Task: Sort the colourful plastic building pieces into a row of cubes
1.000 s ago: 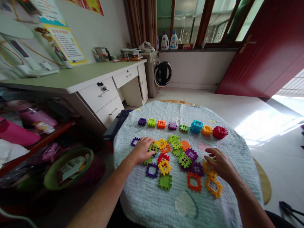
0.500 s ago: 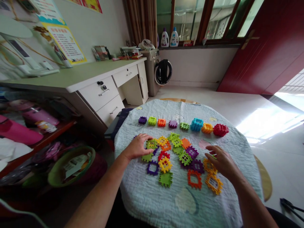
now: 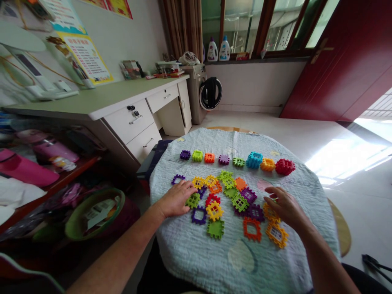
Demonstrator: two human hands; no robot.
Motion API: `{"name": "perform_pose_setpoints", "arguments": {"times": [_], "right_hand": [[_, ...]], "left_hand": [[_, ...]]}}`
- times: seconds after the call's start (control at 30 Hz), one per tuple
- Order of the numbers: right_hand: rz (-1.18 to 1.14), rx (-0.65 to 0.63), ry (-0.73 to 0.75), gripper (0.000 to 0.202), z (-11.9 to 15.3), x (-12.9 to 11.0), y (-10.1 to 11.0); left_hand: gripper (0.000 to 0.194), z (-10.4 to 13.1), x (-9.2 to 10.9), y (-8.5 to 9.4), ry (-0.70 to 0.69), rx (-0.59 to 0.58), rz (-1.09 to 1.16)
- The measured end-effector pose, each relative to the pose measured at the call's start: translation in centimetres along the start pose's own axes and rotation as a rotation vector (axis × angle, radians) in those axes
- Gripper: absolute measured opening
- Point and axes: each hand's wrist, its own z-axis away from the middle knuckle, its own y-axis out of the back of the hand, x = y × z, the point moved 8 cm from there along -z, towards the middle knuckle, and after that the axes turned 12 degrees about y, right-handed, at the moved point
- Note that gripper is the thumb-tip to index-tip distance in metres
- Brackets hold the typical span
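Toy interlocking tiles with notched edges lie on the cloth-covered round table (image 3: 241, 261). My left hand (image 3: 176, 199) is closed around the edge of a green windowed tile (image 3: 192, 200), thumb on the near side and fingers on the far side. Just beyond its fingertips lies a yellow windowed tile (image 3: 198, 182), and a purple frame tile (image 3: 199, 215) is on the near side. My right hand (image 3: 286, 206) hovers with fingers curved and apart, partly covering a yellow-orange tile (image 3: 271, 212). Nothing shows in its grasp.
A row of tile stacks sorted by colour crosses the table's far side, from a purple stack (image 3: 185, 154) to a red one (image 3: 285, 166). Loose tiles, including an orange-red frame (image 3: 252, 229), fill the middle. A desk (image 3: 122, 92) stands to the left.
My left hand has drawn slightly toward me with the green windowed tile, uncovering the yellow tile and a purple frame at the left. My right hand has hardly moved.
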Motion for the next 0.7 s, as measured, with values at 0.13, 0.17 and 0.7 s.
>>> {"name": "perform_pose_setpoints", "arguments": {"times": [0.13,0.17,0.7], "right_hand": [[-0.011,0.002,-0.005,0.035,-0.01,-0.03,0.13],[-0.011,0.004,-0.005,0.035,0.01,-0.06,0.19],[0.012,0.004,0.002,0.032,0.08,-0.39,0.97]], "left_hand": [[0.048,-0.14,0.04,0.36,0.006,-0.011,-0.042],[0.047,-0.15,0.01,0.42,0.011,-0.009,-0.045],[0.043,-0.5,-0.15,-0.26,0.018,0.032,-0.055]]}}
